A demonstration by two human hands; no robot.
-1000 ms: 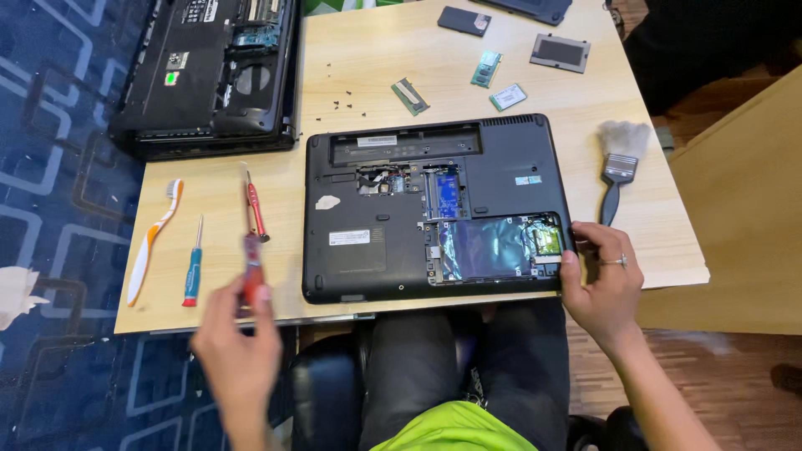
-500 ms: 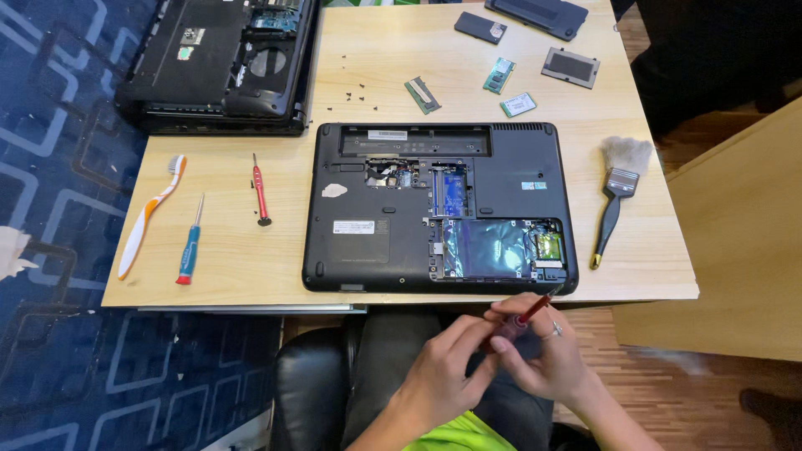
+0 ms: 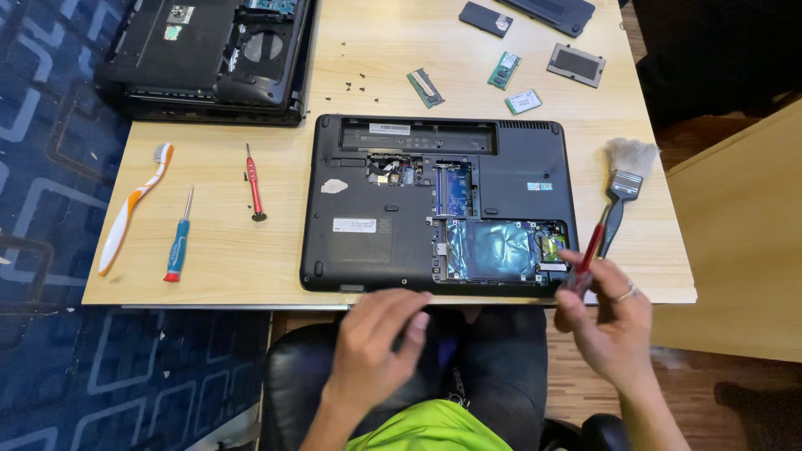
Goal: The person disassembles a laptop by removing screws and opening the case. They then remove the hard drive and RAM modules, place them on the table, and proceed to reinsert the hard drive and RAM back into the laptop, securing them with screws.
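A black laptop (image 3: 518, 167) lies bottom-up on the wooden table (image 3: 217, 259), its covers off, with a silvery drive bay and circuit boards exposed. My right hand (image 3: 606, 321) grips a red-handled screwdriver (image 3: 589, 255) at the laptop's near right corner, beside the drive bay. My left hand (image 3: 376, 342) hovers at the table's near edge, just below the laptop's front, fingers loosely spread and holding nothing.
A second opened laptop (image 3: 209, 50) sits at the far left. A toothbrush (image 3: 134, 209), a blue screwdriver (image 3: 177, 246) and a red screwdriver (image 3: 253, 184) lie left of the laptop. A paintbrush (image 3: 622, 179), memory modules (image 3: 426, 88), loose screws (image 3: 355, 79) and cover plates (image 3: 576, 65) lie around.
My hands had met over my lap with the red screwdriver. My right hand has now carried it up to the laptop's near right corner, and my left hand has let go.
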